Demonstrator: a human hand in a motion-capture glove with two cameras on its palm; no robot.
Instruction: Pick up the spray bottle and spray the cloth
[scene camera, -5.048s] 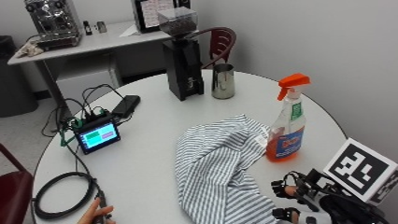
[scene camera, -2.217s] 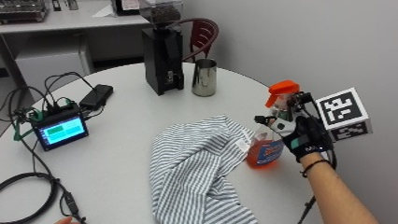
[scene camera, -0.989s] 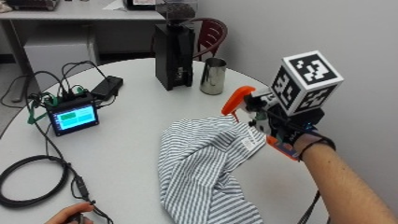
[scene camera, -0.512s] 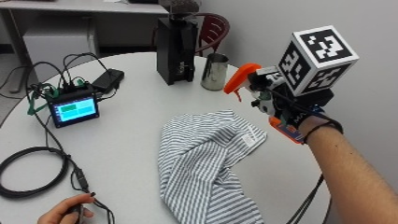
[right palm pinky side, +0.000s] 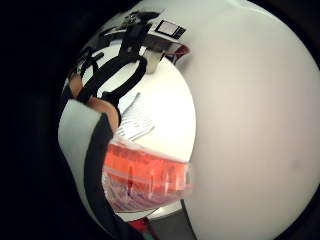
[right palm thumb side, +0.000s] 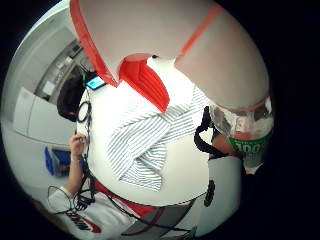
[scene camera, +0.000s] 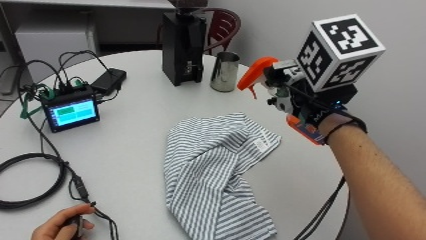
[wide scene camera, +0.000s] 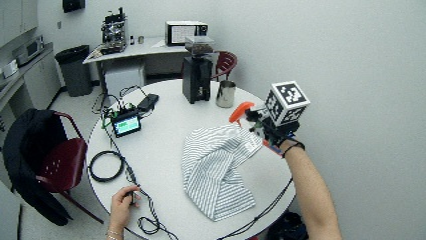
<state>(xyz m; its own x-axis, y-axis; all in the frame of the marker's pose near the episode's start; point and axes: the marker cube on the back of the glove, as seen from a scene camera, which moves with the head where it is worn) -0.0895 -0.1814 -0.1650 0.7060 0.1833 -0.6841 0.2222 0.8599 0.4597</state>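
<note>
My gloved right hand (scene camera: 307, 109) grips the spray bottle (scene camera: 256, 74) and holds it tilted in the air above the table's right side, its orange nozzle pointing left over the cloth. The bottle's orange liquid (right palm pinky side: 147, 174) and orange trigger (right palm thumb side: 145, 82) fill much of the palm views. The grey-and-white striped cloth (scene camera: 219, 172) lies crumpled on the round white table (scene camera: 133, 150), below and left of the nozzle. It also shows as the cloth (right palm thumb side: 145, 140) and the cloth (wide scene camera: 216, 162), with the hand (wide scene camera: 273, 131) beside it.
A black coffee grinder (scene camera: 183, 42) and a steel cup (scene camera: 225, 71) stand at the table's back. A small green-screen device (scene camera: 70, 112) with cables sits at the left. A bare hand (scene camera: 63, 227) holds a cable at the front edge. A red chair (wide scene camera: 63, 160) stands left.
The hand closed on the bottle, lifted it off the table and tilted its nozzle leftwards over the cloth. In the last half second it has barely moved.
</note>
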